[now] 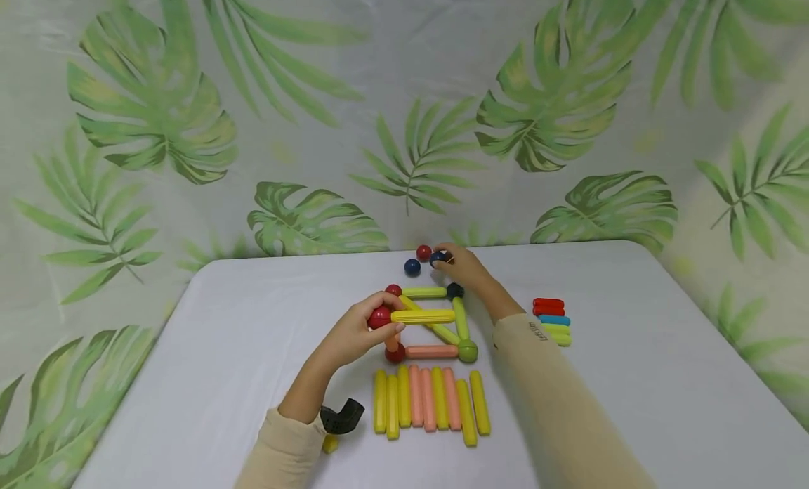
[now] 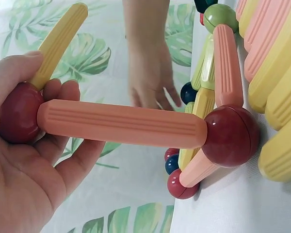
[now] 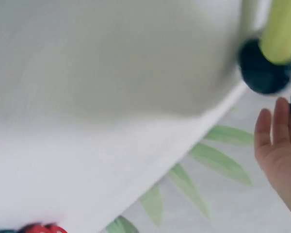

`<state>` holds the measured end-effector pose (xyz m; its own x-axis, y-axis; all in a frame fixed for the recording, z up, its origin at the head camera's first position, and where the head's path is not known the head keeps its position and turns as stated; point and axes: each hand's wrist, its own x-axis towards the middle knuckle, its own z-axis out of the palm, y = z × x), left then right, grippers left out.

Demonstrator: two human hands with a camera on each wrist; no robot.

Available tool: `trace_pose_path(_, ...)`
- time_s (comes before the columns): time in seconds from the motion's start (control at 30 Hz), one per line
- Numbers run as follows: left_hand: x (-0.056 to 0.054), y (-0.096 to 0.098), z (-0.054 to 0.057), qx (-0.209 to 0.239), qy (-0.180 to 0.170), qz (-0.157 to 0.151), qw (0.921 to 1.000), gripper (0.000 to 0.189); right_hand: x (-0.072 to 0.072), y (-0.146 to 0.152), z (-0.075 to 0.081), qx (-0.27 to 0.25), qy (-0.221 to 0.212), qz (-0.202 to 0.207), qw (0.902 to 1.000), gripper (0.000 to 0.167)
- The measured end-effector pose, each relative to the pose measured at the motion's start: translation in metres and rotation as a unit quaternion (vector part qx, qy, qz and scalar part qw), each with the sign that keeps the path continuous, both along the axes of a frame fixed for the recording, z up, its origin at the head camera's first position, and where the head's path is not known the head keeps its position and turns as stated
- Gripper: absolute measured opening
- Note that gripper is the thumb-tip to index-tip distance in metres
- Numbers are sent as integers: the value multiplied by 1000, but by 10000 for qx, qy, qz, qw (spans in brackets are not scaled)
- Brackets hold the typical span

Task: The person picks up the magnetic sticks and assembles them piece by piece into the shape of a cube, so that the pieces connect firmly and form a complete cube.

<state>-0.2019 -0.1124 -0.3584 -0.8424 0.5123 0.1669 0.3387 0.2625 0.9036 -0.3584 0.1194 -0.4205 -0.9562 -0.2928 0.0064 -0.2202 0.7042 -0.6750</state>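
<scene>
My left hand [image 1: 354, 331] holds a red ball [image 1: 379, 317] with a yellow rod [image 1: 425, 317] sticking out to the right, the thumb on the rod. In the left wrist view, an orange-pink rod [image 2: 121, 122] joins that ball to another red ball [image 2: 231, 136] on the frame below. This flat frame of rods has red balls at its left corners, a dark ball [image 1: 454, 291] at back right, a green ball [image 1: 468, 350] at front right, and a yellow diagonal rod. Behind it, my right hand [image 1: 470, 272] pinches a dark blue ball [image 1: 437, 258]; the right wrist view cuts that ball off.
Beside the right hand are a loose red ball [image 1: 423, 252] and a blue ball [image 1: 412, 267] near the table's back edge. Several yellow and pink rods [image 1: 428, 401] lie in a row in front. Short red, blue and green rods [image 1: 553, 320] are stacked side by side at right.
</scene>
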Motion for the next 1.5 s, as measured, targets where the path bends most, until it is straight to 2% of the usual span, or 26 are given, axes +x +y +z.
trace_pose_path(0.1,1,0,0,-4,26,-4,10000,25,20,13,19,-959,-33,84,9953,44)
trace_pose_path(0.17,1,0,1,-20,91,4,10000,25,40,23,31,-1615,-59,290,9864,46)
trace_pose_path(0.27,2,1,1,-76,141,69,9998,25,75,39,43,-2306,-211,634,9708,47)
trace_pose_path(0.3,0,1,-3,-66,171,89,9998,25,86,44,46,-2451,-280,742,9662,45)
trace_pose_path(0.37,0,2,-3,-93,198,147,9997,25,107,52,48,-2571,-332,900,9616,43)
trace_pose_path(0.47,1,4,-4,-48,241,265,9993,25,130,60,46,-2702,-333,1000,9570,40)
trace_pose_path(0.53,-1,5,-8,-46,237,369,9990,25,138,61,44,-2801,-312,1088,9533,38)
trace_pose_path(0.7,-14,3,-28,-59,350,506,9981,26,145,54,41,-3009,-336,1292,9443,36)
trace_pose_path(0.9,-20,8,-23,-312,1210,567,9905,28,146,53,40,-3125,-371,1197,9416,36)
trace_pose_path(1.0,-21,11,-20,-479,1406,478,9878,28,146,53,40,-3142,-376,1149,9416,38)
trace_pose_path(1.07,-21,13,-20,-595,1445,484,9865,25,147,53,39,-3069,-336,1101,9448,42)
trace_pose_path(1.17,-22,15,-21,-617,1486,525,9856,23,152,58,37,-2745,-196,827,9578,44)
trace_pose_path(1.27,-23,15,-22,-547,1560,510,9849,23,165,63,29,-1908,-93,468,9805,38)
trace_pose_path(1.37,-23,15,-22,-447,1544,492,9858,24,183,64,15,-815,-448,384,9949,35)
trace_pose_path(1.43,-24,15,-23,-369,1480,495,9871,26,194,61,6,-47,-807,526,9953,41)
trace_pose_path(1.5,-23,15,-24,-322,1411,490,9883,27,204,55,-1,585,-1096,593,9905,50)
